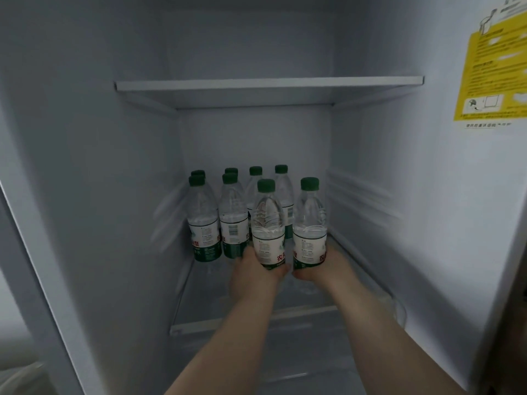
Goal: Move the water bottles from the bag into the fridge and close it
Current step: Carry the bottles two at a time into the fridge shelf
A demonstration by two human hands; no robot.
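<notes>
Both my arms reach into the open white fridge (85, 166). My left hand (253, 277) grips the base of a clear water bottle (268, 223) with a green cap and a white-and-green label. My right hand (322, 269) grips a second such bottle (309, 220) just to its right. Both bottles are upright above the glass shelf (350, 269). Behind them, several more bottles (204, 220) stand in rows at the back left of that shelf. The bag is out of view.
An upper shelf (268, 84) spans the fridge above the bottles. A yellow sticker (490, 72) is on the right inner wall. The shelf's front edge (256, 320) runs beneath my forearms, with bare shelf in front of the standing bottles.
</notes>
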